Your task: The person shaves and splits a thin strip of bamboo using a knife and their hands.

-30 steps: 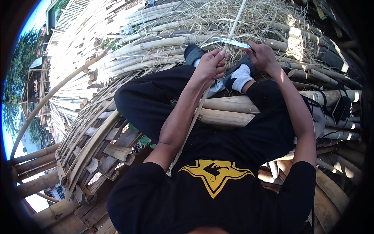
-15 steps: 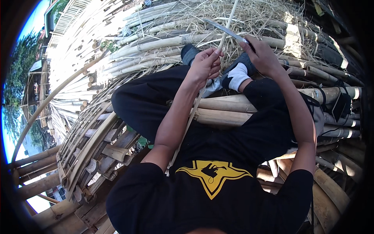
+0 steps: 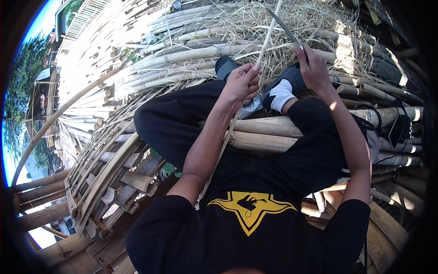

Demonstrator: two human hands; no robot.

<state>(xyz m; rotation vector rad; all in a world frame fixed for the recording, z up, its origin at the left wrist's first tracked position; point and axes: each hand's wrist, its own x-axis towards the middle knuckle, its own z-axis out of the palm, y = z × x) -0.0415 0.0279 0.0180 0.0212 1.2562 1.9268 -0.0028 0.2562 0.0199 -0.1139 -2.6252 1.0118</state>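
Note:
A long, thin bamboo strip (image 3: 265, 44) runs from the top edge down past my left forearm to my shirt. My left hand (image 3: 244, 81) is closed round it near its middle. My right hand (image 3: 313, 68) grips a knife (image 3: 284, 27) by its handle, which the fingers mostly cover. The blade points up and left, and its tip crosses or overlaps the strip's upper part; whether they touch I cannot tell. Below the hands are my shoe (image 3: 292, 78) and white sock (image 3: 280, 95).
Pale shavings (image 3: 315, 20) lie heaped over bamboo poles (image 3: 191, 54) ahead. Thick poles (image 3: 267, 140) pass under my legs. To the left are a bundle of split bamboo (image 3: 107, 169) and a bent pole (image 3: 61, 112). A dark flat object (image 3: 396, 128) hangs among poles at the right.
The knife has swung more upright, its tip moving up and right along the strip. My right hand has shifted slightly right and down. My left hand keeps its hold.

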